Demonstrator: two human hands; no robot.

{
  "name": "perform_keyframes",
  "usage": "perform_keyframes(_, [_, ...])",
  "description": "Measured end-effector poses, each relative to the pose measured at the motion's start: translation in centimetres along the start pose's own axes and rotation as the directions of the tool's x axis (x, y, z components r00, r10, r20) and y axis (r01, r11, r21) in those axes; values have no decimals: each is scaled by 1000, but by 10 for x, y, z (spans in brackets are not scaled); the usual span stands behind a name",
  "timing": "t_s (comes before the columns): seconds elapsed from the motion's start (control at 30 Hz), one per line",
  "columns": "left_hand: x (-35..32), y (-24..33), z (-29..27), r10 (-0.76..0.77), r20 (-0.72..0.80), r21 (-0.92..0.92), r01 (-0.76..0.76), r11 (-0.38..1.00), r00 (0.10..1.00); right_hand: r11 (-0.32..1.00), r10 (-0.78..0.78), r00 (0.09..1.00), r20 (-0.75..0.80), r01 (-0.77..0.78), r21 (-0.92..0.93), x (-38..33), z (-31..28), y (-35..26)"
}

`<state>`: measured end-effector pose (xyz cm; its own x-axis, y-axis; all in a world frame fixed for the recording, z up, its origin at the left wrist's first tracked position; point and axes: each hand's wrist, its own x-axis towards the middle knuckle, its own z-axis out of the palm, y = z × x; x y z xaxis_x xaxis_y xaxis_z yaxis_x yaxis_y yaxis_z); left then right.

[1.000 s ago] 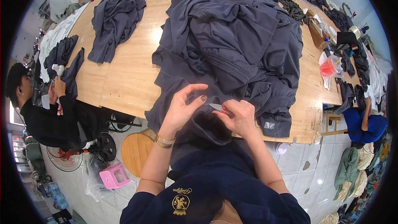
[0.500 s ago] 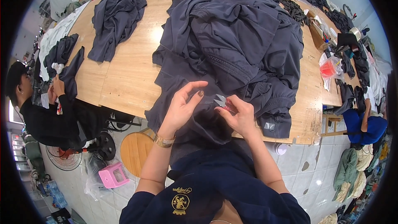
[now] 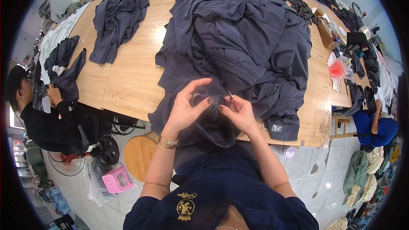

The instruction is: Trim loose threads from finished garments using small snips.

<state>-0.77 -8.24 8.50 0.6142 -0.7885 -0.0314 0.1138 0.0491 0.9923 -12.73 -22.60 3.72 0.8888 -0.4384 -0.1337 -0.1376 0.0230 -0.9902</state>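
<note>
A pair of thread snips with reddish handles is in my right hand, its blades pointing up and away from me. Dark grey cloth of a garment bunches between my hands and drapes over the table's near edge. My left hand has its thumb down on this cloth and its index finger stretched out above; its other fingers are mostly hidden. Both thumbs are close together at a raised fold. Just beyond lies a big heap of dark grey garments, with gathered elastic waistbands showing.
The wooden table also bears a dark garment at the far left. At right are a clear bag with something red and a cardboard box. Co-workers sit left and right. A round stool and pink stool stand below.
My right hand has turned the snips, so the blades now point away from me instead of toward my left hand. My thumbs have come closer together. The left co-worker's hands have shifted.
</note>
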Motion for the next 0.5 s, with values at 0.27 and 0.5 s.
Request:
perform_keyframes(0.27, [-8, -15, -64, 246, -430, 418, -49, 907, 869, 938, -82, 795, -600, 266, 224, 6, -35, 23])
perform_keyframes(0.5, [-34, -56, -86, 49, -455, 831, 405, 382, 889, 876, -7, 715, -699, 341, 341, -3, -74, 24])
